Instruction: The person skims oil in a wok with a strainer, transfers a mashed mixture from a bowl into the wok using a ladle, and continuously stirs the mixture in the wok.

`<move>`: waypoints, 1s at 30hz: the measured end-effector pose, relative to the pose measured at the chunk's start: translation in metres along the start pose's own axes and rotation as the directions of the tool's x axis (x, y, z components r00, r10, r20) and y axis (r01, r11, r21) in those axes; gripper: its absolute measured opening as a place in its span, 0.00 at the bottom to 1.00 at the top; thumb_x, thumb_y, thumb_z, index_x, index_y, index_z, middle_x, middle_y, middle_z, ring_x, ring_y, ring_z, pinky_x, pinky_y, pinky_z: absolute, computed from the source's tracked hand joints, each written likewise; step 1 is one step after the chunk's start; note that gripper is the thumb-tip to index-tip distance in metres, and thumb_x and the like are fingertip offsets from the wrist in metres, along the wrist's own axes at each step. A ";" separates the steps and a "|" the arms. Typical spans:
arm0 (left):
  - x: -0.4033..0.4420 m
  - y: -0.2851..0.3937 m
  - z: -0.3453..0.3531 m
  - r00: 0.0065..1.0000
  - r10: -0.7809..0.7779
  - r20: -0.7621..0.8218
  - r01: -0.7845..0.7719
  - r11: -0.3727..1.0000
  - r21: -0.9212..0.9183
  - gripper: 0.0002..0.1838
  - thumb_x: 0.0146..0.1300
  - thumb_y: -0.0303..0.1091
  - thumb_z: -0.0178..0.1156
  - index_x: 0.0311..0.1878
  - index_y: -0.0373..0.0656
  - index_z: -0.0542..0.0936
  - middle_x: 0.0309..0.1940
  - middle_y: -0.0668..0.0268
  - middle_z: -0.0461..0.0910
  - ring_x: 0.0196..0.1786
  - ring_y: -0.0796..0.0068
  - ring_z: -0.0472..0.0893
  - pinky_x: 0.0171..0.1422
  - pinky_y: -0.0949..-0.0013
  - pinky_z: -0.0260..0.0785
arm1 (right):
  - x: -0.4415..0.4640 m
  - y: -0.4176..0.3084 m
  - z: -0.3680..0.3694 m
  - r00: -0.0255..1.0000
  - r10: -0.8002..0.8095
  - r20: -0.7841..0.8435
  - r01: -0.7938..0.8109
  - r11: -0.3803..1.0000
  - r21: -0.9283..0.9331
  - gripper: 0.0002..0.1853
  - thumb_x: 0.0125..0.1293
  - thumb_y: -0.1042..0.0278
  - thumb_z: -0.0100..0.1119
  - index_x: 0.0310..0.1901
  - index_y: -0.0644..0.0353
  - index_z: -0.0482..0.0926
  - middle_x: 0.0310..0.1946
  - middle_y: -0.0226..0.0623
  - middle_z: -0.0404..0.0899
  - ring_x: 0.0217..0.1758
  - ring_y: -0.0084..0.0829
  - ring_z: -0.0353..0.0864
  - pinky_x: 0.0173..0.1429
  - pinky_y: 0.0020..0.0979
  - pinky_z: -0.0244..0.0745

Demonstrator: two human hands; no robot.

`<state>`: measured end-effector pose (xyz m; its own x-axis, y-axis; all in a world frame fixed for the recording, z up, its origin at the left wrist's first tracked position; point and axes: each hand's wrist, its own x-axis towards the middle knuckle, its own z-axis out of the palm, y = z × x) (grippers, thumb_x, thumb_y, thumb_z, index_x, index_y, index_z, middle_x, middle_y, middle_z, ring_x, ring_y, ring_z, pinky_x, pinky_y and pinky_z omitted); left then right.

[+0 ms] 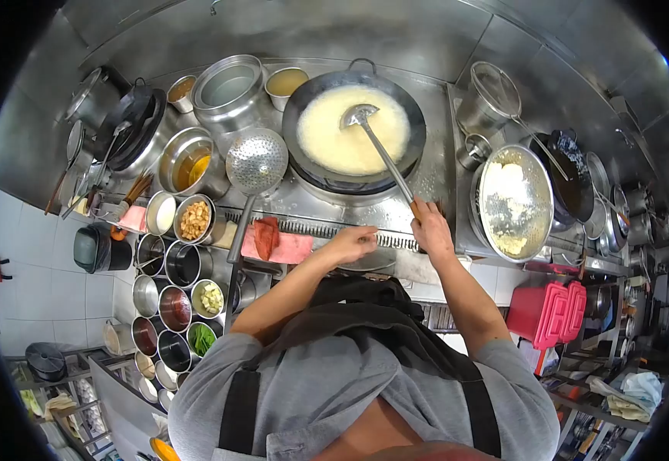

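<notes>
My right hand (432, 229) is wrapped round the handle of a metal ladle (386, 156). The ladle's bowl rests in pale yellow, foamy liquid (321, 123) that fills a large black wok (419, 131) on the stove. In front of the wok, close to the stove's front edge, my left hand (353, 244) is loosely curled, with nothing visible in it. To its left lie a pink cloth (296, 247) and a crumpled red cloth (265, 238). A perforated strainer (257, 161) with a long handle lies left of the wok.
Right of the stove, a large metal colander (538, 196) holds pale crumbly food. Left stand a big metal pot (230, 84), a pot of oil (190, 163) and several ingredient containers, one with browned pieces (195, 220). A pink lidded bin (540, 311) is at the lower right.
</notes>
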<state>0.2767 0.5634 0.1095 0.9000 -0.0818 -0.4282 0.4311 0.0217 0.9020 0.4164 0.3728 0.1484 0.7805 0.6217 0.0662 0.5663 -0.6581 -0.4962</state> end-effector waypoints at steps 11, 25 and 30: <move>-0.099 -0.108 -0.140 0.564 0.082 -0.821 0.472 0.785 0.402 0.24 0.54 0.40 0.58 0.52 0.37 0.76 0.48 0.42 0.78 0.53 0.46 0.78 0.59 0.53 0.70 | 0.054 -0.043 0.022 0.995 0.081 0.065 -0.091 0.983 0.157 0.35 0.52 0.68 0.63 0.65 0.57 0.68 0.47 0.58 0.79 0.51 0.52 0.79 0.55 0.41 0.73; -0.076 -0.147 -0.174 0.529 -0.236 -0.815 0.618 0.765 0.179 0.34 0.55 0.46 0.59 0.64 0.40 0.68 0.59 0.48 0.73 0.62 0.50 0.73 0.64 0.53 0.67 | -0.015 -0.076 0.019 0.914 0.260 0.312 -0.392 0.764 0.513 0.33 0.56 0.73 0.58 0.67 0.60 0.66 0.25 0.36 0.76 0.20 0.23 0.72 0.26 0.28 0.68; -0.069 -0.150 -0.173 0.562 -0.220 -0.797 0.647 0.717 0.258 0.39 0.48 0.47 0.66 0.64 0.43 0.69 0.59 0.48 0.73 0.61 0.51 0.74 0.66 0.58 0.66 | -0.053 -0.070 0.010 0.934 0.186 0.306 -0.341 0.726 0.598 0.32 0.58 0.75 0.58 0.67 0.64 0.65 0.21 0.30 0.73 0.18 0.19 0.68 0.23 0.25 0.65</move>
<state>0.1608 0.7377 -0.0058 0.4625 0.7437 -0.4827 0.8750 -0.2949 0.3840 0.3332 0.3902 0.1708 0.7532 0.5877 -0.2956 -0.0135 -0.4354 -0.9001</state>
